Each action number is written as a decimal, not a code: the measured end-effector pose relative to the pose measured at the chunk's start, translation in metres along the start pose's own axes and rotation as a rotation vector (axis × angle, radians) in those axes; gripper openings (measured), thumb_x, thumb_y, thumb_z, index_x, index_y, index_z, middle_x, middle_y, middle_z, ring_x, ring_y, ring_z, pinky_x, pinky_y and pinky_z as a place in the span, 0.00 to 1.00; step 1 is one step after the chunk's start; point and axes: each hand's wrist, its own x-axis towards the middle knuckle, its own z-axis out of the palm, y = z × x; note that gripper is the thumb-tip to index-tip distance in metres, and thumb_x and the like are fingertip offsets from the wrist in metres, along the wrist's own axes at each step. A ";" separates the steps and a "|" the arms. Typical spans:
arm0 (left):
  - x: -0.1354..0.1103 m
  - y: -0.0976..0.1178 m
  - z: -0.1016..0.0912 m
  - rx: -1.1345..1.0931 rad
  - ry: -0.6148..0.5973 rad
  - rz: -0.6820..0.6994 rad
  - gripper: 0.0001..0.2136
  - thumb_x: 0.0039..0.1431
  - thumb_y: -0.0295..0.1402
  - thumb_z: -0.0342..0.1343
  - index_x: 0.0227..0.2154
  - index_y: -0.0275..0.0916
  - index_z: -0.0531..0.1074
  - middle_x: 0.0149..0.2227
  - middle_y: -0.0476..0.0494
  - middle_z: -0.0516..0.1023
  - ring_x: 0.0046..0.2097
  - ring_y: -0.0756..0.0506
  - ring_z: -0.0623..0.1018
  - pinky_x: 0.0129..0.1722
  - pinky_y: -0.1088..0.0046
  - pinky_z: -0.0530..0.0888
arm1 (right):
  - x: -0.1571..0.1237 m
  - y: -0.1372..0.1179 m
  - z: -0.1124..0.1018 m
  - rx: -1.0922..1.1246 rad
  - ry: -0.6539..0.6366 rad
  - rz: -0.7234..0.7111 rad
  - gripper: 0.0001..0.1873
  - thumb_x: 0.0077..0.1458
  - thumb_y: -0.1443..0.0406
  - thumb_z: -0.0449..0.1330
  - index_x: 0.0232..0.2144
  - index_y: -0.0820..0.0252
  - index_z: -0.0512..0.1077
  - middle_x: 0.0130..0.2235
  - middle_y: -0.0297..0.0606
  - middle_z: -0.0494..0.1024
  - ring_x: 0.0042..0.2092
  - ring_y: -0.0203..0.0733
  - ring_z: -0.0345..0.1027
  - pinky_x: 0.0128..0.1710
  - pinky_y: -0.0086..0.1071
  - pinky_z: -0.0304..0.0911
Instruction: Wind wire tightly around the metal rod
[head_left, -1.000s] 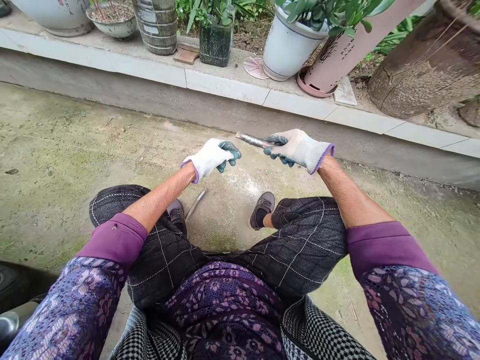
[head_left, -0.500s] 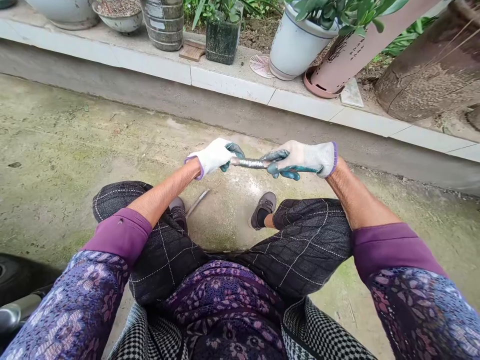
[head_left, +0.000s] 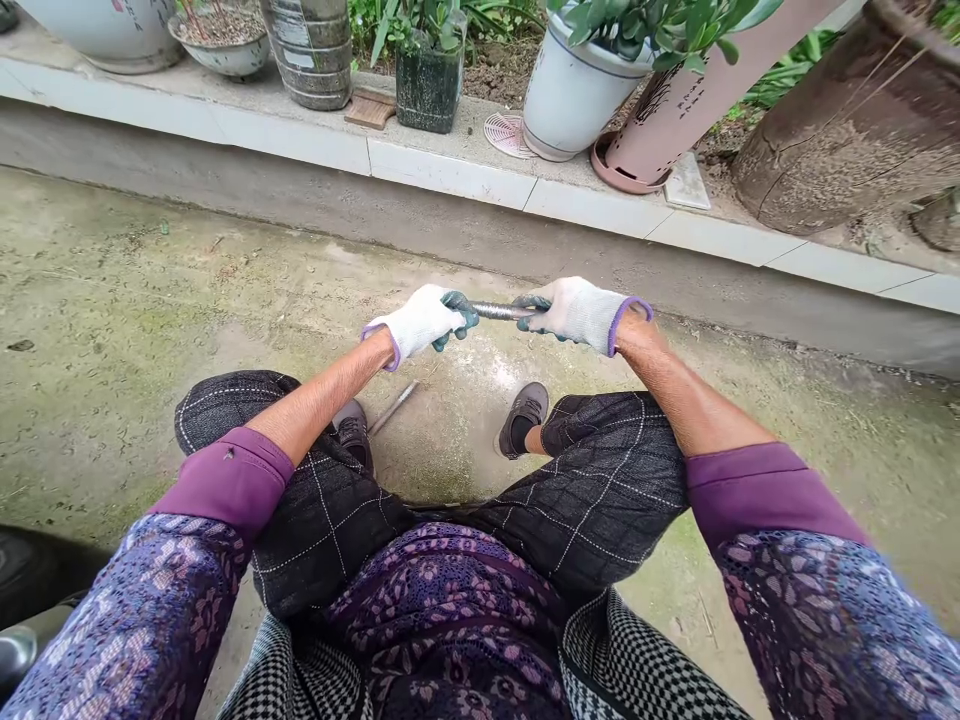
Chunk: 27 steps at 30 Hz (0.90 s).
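Between my hands, a short rod wound with silvery wire (head_left: 495, 311) is held up nearly level above the ground. My left hand (head_left: 427, 322), in a white glove with dark green fingertips, is closed on its left end. On the other end, my right hand (head_left: 574, 312) is closed too, in a matching glove with a purple cuff edge. Both gloves cover the rod's ends. A second thin grey rod (head_left: 394, 407) lies on the ground beside my left shoe (head_left: 352, 432).
A low tiled ledge (head_left: 442, 170) runs across the front, bearing a white flowerpot (head_left: 577, 95), a pink cylinder (head_left: 660, 120), a square dark pot (head_left: 429, 88) and a large brown jar (head_left: 817, 130). At the lower left is a dark object with a shiny metal part (head_left: 19, 650).
My right hand has turned and closed its fingers more around the rod, moving a little left and up. My left hand keeps its hold. The whole view has shifted slightly.
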 end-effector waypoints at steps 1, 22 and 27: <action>0.000 0.000 -0.001 -0.040 0.004 0.001 0.04 0.55 0.26 0.62 0.33 0.33 0.81 0.26 0.46 0.78 0.20 0.54 0.68 0.19 0.75 0.67 | -0.001 -0.002 -0.001 -0.021 0.054 0.018 0.20 0.53 0.63 0.70 0.49 0.61 0.81 0.20 0.29 0.71 0.19 0.31 0.59 0.18 0.27 0.54; 0.002 -0.009 -0.007 -0.104 -0.081 0.037 0.11 0.58 0.27 0.58 0.41 0.33 0.83 0.31 0.43 0.83 0.19 0.55 0.68 0.18 0.78 0.68 | -0.019 -0.010 -0.011 0.404 -0.008 -0.050 0.23 0.51 0.61 0.72 0.49 0.65 0.79 0.27 0.35 0.77 0.20 0.30 0.61 0.15 0.25 0.59; -0.001 0.001 -0.007 0.045 -0.088 0.062 0.11 0.51 0.22 0.57 0.34 0.34 0.83 0.25 0.48 0.79 0.21 0.53 0.70 0.19 0.80 0.67 | -0.019 -0.005 -0.001 0.221 -0.318 -0.063 0.23 0.49 0.59 0.71 0.48 0.61 0.81 0.27 0.33 0.77 0.19 0.29 0.60 0.15 0.25 0.56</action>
